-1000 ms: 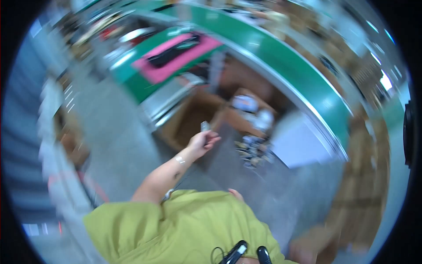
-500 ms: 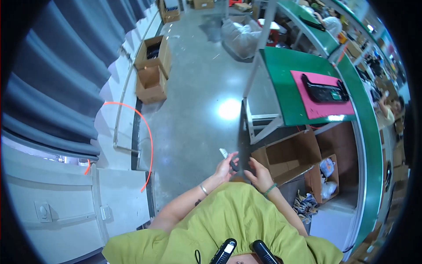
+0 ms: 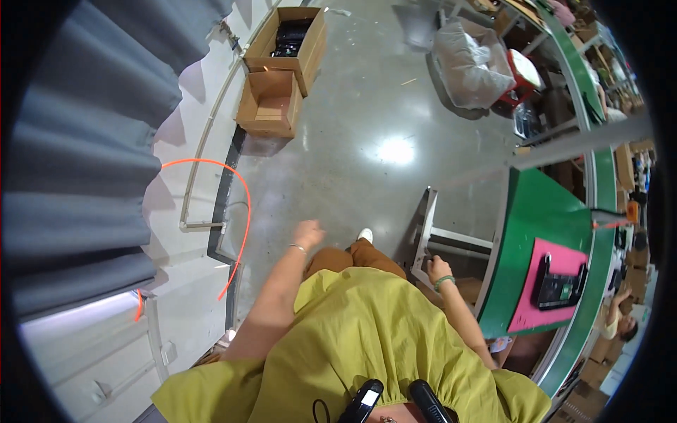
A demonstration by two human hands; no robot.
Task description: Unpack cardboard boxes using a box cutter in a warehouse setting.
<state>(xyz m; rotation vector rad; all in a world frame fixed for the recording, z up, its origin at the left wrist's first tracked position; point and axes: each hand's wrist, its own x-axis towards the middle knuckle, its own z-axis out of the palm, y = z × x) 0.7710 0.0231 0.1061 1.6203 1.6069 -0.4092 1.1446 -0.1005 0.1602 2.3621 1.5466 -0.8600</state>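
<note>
My left hand (image 3: 308, 235) hangs out over the floor at the left of my body, its fingers loosely curled in. Nothing shows in it. At my right side, my right hand (image 3: 438, 269) is closed around a small dark object (image 3: 428, 259), mostly hidden by the fingers, so its kind is unclear. That hand is close to the white metal leg frame (image 3: 451, 238) of a green-topped bench (image 3: 523, 233). On the bench lies a pink mat (image 3: 530, 290) bearing a black plastic part (image 3: 560, 285) with a small green patch.
Two open cardboard boxes (image 3: 314, 53) (image 3: 264, 127) stand along the left wall; the farther holds black items. An orange cable (image 3: 248, 201) loops out near the grey curtain (image 3: 77, 169). Far right are a plastic-lined bin (image 3: 465, 67) and a red-and-white stool (image 3: 523, 70).
My hands have moved apart. A dark-handled tool with a pale end was in my left hand; now a dark object is in my right. The view has shifted forward and turned left.
</note>
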